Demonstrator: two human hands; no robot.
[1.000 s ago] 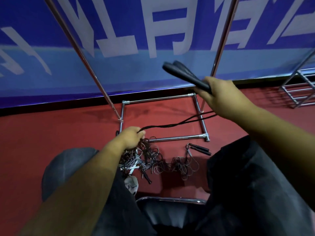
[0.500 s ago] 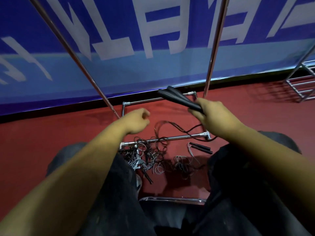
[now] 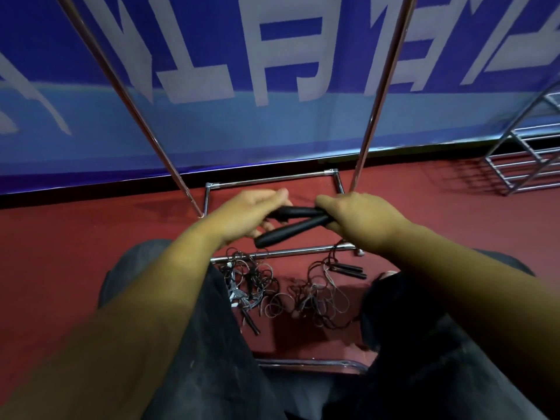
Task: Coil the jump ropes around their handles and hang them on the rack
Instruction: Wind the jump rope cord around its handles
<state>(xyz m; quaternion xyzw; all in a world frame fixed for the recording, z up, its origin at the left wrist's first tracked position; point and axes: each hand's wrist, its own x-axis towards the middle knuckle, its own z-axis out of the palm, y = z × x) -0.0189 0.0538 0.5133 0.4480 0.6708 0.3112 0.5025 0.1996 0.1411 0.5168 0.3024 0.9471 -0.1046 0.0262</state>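
My right hand [image 3: 360, 221] has its grip closed on one end of the two black handles [image 3: 288, 231], held above the rack [image 3: 291, 252] base. My left hand [image 3: 248, 215] curls round the upper handle's other end, its fingertips blurred. I cannot trace the cord. More jump ropes [image 3: 257, 286] lie tangled on the floor [image 3: 60, 268], partly hidden by my knees.

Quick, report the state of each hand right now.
Left hand: fingers curled round the upper handle.
Right hand: grips the upper handle and lower handle together.
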